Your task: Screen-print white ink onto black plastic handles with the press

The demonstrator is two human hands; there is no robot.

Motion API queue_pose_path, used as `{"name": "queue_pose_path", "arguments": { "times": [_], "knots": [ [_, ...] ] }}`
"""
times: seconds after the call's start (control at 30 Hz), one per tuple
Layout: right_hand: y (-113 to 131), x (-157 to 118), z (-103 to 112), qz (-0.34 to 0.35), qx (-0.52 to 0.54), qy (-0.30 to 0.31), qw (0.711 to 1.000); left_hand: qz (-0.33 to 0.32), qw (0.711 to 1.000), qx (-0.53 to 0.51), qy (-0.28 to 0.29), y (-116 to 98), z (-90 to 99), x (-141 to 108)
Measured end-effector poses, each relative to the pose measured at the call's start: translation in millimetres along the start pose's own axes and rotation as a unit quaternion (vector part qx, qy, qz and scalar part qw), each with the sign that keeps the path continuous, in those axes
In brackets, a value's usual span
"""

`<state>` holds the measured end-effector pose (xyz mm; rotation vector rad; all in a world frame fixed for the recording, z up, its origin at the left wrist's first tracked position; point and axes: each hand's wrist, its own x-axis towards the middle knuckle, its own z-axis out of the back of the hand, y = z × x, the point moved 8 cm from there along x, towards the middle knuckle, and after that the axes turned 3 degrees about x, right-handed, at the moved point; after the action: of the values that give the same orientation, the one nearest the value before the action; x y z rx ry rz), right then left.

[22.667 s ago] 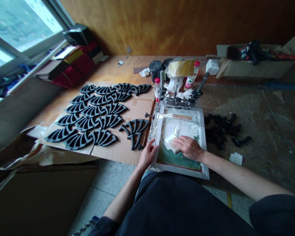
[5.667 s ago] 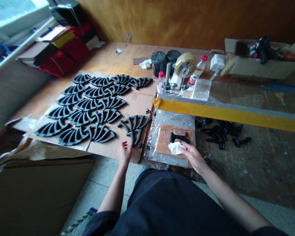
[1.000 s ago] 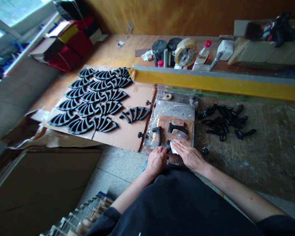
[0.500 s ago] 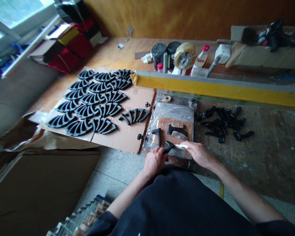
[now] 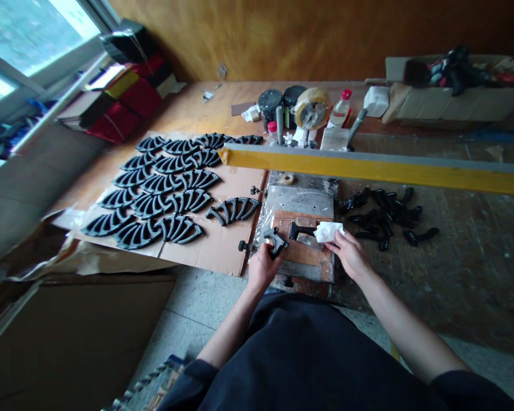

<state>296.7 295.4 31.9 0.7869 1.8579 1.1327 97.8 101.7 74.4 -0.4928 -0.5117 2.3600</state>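
My left hand [image 5: 262, 268] is closed around a black curved handle-like part [image 5: 277, 245] at the left side of the metal plate. A second dark curved piece shows right at its fingers; whether the hand also grips that one, I cannot tell. My right hand [image 5: 351, 254] pinches a crumpled white wipe [image 5: 328, 232] over the right part of the plate. Just left of the wipe, another black part [image 5: 298, 231] lies on the brown block [image 5: 312, 257], its right end hidden by the wipe. The metal plate [image 5: 302, 200] is under all of this.
Rows of black curved parts [image 5: 175, 185] cover the cardboard [image 5: 223, 251] on the left. A loose pile of shiny black parts [image 5: 388, 214] lies right. A yellow-faced bar [image 5: 368, 171] spans above the plate. Behind stand dark jars [image 5: 269, 105], a tape roll [image 5: 312, 108] and a bottle [image 5: 340, 108].
The wipe has come away from the part in my left hand and moved up and right. My left hand has shifted slightly left with the part. The camera view has tilted up slightly.
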Motion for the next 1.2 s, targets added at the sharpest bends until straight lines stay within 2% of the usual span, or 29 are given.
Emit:
{"name": "queue_pose_path", "arguments": {
  "times": [0.1, 0.2, 0.27, 0.4, 0.5, 0.57, 0.73, 0.83, 0.93, 1.03, 1.1, 1.2],
  "knots": [
    [4.8, 2.8, -4.0, 0.019, -0.016, 0.008, 1.0, 0.061, 0.988, -0.138, 0.014, -1.2, -4.0, 5.6],
    [8.0, 5.4, -11.1, 0.03, -0.031, 0.027, 0.999, 0.072, 0.95, -0.303, 0.025, -14.9, -18.4, 11.4],
    [8.0, 7.2, -13.6, 0.028, -0.028, 0.017, 0.999, 0.072, 0.926, -0.369, 0.04, -25.5, -29.1, 14.6],
    [8.6, 10.8, -14.7, 0.017, -0.007, -0.022, 1.0, 0.071, 0.922, -0.379, 0.034, -35.5, -36.1, 18.4],
    [11.4, 12.3, -21.9, 0.007, 0.011, -0.007, 1.0, 0.081, 0.919, -0.386, 0.026, -34.8, -37.2, 19.2],
    [13.8, 11.5, -30.9, 0.002, 0.034, 0.014, 0.999, 0.099, 0.901, -0.421, 0.035, -33.8, -40.5, 19.2],
    [13.3, 0.0, -68.0, -0.012, 0.022, 0.102, 0.995, 0.134, 0.83, -0.536, 0.074, -37.1, -45.3, 20.9],
    [9.2, -11.2, -84.7, -0.046, 0.047, 0.119, 0.991, 0.155, 0.818, -0.547, 0.085, -34.2, -41.4, 22.7],
    [11.9, -23.5, -90.1, -0.082, 0.094, 0.123, 0.985, 0.167, 0.813, -0.55, 0.096, -34.4, -34.9, 21.7],
    [29.1, -33.7, -74.5, -0.067, 0.115, 0.118, 0.984, 0.134, 0.816, -0.551, 0.116, -50.8, -27.4, 19.0],
    [47.8, -37.8, -45.3, -0.018, 0.104, 0.076, 0.991, 0.099, 0.824, -0.538, 0.146, -71.3, -28.7, 17.0],
    [76.0, -45.0, 12.7, 0.055, 0.079, -0.021, 0.995, 0.048, 0.846, -0.49, 0.204, -110.4, -44.4, 16.7]
  ]
}}
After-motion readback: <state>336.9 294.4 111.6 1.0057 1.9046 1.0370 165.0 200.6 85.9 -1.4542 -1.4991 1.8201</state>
